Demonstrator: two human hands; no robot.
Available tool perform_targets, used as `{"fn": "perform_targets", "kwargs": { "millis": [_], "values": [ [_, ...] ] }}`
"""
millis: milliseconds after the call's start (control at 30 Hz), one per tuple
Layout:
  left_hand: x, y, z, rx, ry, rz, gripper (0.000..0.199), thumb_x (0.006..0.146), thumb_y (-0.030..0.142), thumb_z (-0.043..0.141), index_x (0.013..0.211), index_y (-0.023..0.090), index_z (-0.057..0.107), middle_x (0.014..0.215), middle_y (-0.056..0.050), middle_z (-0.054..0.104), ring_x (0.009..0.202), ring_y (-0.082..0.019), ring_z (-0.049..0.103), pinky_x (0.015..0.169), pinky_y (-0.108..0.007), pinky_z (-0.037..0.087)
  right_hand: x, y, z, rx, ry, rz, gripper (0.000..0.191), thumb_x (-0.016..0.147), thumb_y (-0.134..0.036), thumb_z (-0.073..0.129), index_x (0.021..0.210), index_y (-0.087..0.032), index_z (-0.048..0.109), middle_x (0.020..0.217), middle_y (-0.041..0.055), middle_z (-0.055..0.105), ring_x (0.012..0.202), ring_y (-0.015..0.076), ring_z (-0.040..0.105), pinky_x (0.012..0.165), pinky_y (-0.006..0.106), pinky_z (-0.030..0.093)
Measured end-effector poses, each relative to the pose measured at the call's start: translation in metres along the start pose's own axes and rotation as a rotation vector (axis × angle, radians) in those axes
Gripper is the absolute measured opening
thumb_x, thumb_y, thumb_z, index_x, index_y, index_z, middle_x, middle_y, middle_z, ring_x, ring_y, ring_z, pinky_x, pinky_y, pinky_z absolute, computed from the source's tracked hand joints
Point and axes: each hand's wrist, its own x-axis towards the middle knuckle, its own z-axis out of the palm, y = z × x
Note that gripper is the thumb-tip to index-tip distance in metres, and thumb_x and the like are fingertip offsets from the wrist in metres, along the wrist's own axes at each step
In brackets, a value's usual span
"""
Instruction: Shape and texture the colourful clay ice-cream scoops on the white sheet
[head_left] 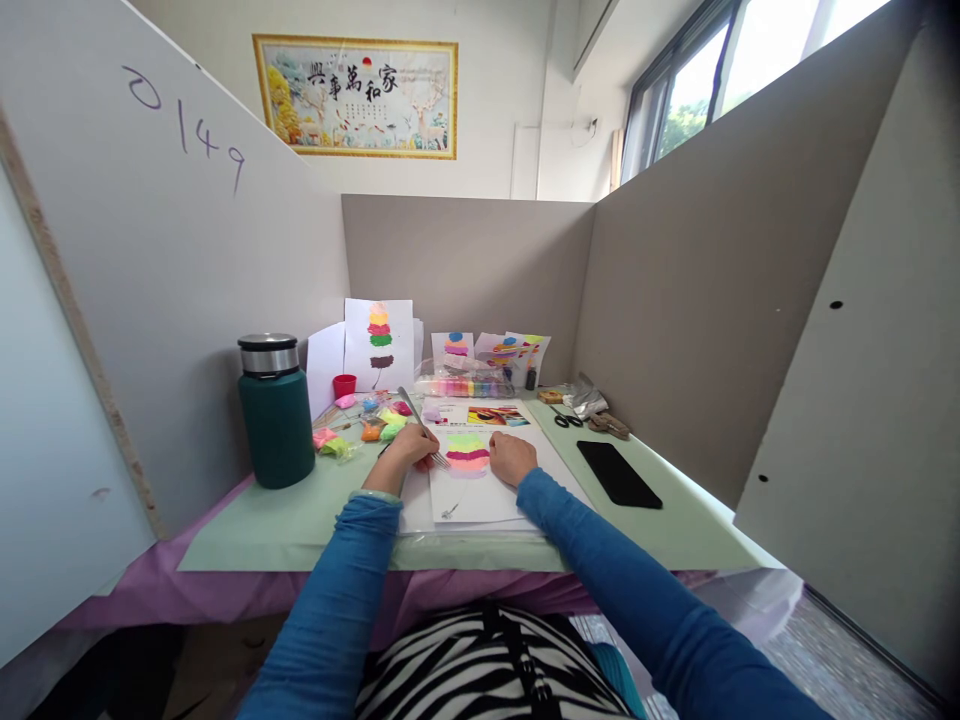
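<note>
My left hand [411, 446] is closed around a metal fork [417, 418]. The fork is held tilted, its tines low at the left edge of a patch of coloured bands [466, 454] on a white sheet [480, 505]. Yellow-green, dark pink and pale pink bands make up the patch. My right hand [513, 458] rests with curled fingers at the patch's right edge; what its fingers hold, if anything, is hidden. A small dark drawn mark [450, 511] shows near the sheet's bottom. Beyond the hands lies a printed picture [498, 415].
A green flask [276, 415] stands at the left. Bags of coloured clay [375, 425] and a red cup [345, 385] sit behind my left hand. A black phone [619, 474] and scissors [568, 418] lie at the right. Painted cards [379, 345] lean along the back, and partitions enclose the table.
</note>
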Motion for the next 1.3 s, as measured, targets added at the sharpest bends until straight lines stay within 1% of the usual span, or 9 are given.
{"fn": "perform_targets", "kwargs": {
  "millis": [100,267,333,467,533,1067,1300],
  "values": [
    [-0.0021,0.0015,0.0004,0.022,-0.021,-0.008,0.010,0.068,0.008,0.054,0.076,0.011,0.060,0.049,-0.003,0.060,0.044,-0.015,0.058,0.048,-0.024,0.049,0.0001,0.0000,0.0006,0.004,0.005,-0.002,0.026,0.089,-0.022,0.040,0.104,-0.020,0.061,0.102,0.0083,0.070,0.094,0.0224,0.064,0.076,0.031,0.042],
    [-0.0033,0.0022,0.0008,-0.002,-0.034,0.085,0.006,0.070,0.009,0.054,0.071,0.013,0.059,0.048,-0.001,0.057,0.046,-0.014,0.058,0.047,-0.021,0.047,-0.0007,-0.0001,0.0000,0.003,0.005,0.002,0.026,0.089,-0.022,0.040,0.104,-0.020,0.061,0.102,0.0088,0.070,0.094,0.0223,0.064,0.075,0.031,0.042],
    [-0.0037,0.0027,0.0009,0.010,-0.041,0.064,0.006,0.070,0.009,0.054,0.071,0.013,0.058,0.048,-0.001,0.058,0.046,-0.013,0.057,0.047,-0.021,0.047,-0.0010,-0.0002,-0.0004,0.001,0.006,0.003,0.026,0.089,-0.022,0.040,0.104,-0.020,0.061,0.102,0.0087,0.070,0.094,0.0222,0.064,0.075,0.031,0.042],
    [-0.0049,0.0049,0.0012,0.068,-0.053,-0.040,0.006,0.069,0.009,0.056,0.073,0.013,0.059,0.049,-0.002,0.059,0.048,-0.014,0.059,0.051,-0.022,0.050,-0.0008,-0.0002,-0.0005,-0.001,0.004,0.001,0.026,0.089,-0.022,0.040,0.105,-0.021,0.060,0.102,0.0083,0.070,0.094,0.0218,0.064,0.076,0.030,0.042],
    [-0.0050,0.0057,0.0016,0.072,-0.047,-0.059,0.006,0.069,0.009,0.057,0.073,0.013,0.060,0.050,-0.002,0.060,0.049,-0.014,0.060,0.052,-0.022,0.051,-0.0005,-0.0001,-0.0003,0.002,0.002,0.003,0.025,0.089,-0.022,0.040,0.104,-0.021,0.061,0.102,0.0083,0.070,0.094,0.0218,0.064,0.076,0.030,0.042],
    [0.0033,-0.0007,0.0026,0.058,-0.022,-0.070,0.005,0.068,0.009,0.057,0.071,0.012,0.060,0.050,-0.004,0.061,0.046,-0.015,0.059,0.050,-0.023,0.051,-0.0012,-0.0003,-0.0013,0.005,0.006,0.003,0.025,0.088,-0.022,0.042,0.103,-0.019,0.061,0.101,0.0084,0.070,0.093,0.0223,0.064,0.073,0.030,0.041],
    [0.0011,0.0021,0.0020,0.061,-0.008,-0.083,0.005,0.069,0.008,0.057,0.072,0.012,0.060,0.050,-0.004,0.061,0.044,-0.014,0.058,0.049,-0.023,0.051,-0.0003,0.0007,-0.0005,0.006,-0.005,0.004,0.026,0.088,-0.023,0.041,0.105,-0.020,0.061,0.103,0.0084,0.070,0.094,0.0214,0.064,0.074,0.030,0.041]
  ]
}}
